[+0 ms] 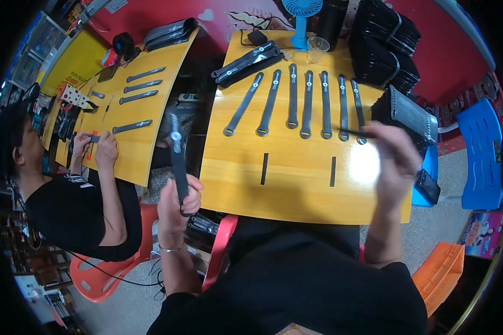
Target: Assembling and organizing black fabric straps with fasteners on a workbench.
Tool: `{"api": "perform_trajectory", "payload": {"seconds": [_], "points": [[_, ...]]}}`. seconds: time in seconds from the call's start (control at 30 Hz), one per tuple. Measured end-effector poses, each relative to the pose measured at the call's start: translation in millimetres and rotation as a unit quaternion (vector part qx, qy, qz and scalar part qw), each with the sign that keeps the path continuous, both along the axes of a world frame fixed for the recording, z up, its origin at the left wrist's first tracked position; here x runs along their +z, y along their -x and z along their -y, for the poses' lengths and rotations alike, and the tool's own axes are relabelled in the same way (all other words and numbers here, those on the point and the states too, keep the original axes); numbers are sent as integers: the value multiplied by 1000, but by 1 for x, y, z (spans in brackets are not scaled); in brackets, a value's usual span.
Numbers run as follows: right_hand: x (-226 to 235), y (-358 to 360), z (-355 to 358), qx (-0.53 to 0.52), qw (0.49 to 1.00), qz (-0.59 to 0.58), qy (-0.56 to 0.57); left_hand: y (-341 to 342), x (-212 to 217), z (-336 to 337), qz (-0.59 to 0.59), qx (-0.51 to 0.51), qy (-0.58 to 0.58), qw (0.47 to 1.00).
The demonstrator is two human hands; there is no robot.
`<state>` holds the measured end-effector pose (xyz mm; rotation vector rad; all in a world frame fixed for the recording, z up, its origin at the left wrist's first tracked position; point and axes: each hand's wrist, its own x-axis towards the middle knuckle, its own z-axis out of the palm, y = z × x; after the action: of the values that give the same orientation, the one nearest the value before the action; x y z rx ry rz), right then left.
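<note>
My left hand [180, 202] is closed around the lower end of a dark strap [178, 167] with white print, which stands up from the fist beside the table's left edge. Smeared by motion, my right hand [395, 159] is over the table's right side. From its fingers a thin dark pointed tool [352, 132] reaches left; its kind is unclear. Below that tool lie the slotted ends of several grey-black straps [309, 103], fanned out in a row. Nearer me are two short black strips [265, 168] [333, 171] on the yellow table [234, 184].
A strap pile [248, 62], blue fan [300, 22] and clear cup [317, 49] stand at the back. Black bundles [382, 50] and a stack of packs [407, 114] fill the right. On the left, a co-worker [73, 206] handles a strap at another table [165, 72].
</note>
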<state>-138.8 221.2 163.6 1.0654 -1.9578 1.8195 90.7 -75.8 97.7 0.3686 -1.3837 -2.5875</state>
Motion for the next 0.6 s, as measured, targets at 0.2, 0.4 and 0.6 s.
{"api": "perform_trajectory", "payload": {"seconds": [0.2, 0.4, 0.6], "points": [[-40, -31, 93, 60, 963, -233, -122, 12, 15, 1, -121, 62, -35, 990], [-94, -53, 127, 69, 927, -293, -225, 4, 12, 3, -144, 66, -59, 986], [-124, -69, 131, 113, 873, -251, -403, 8, 5, -2, -154, 95, -78, 980]]}}
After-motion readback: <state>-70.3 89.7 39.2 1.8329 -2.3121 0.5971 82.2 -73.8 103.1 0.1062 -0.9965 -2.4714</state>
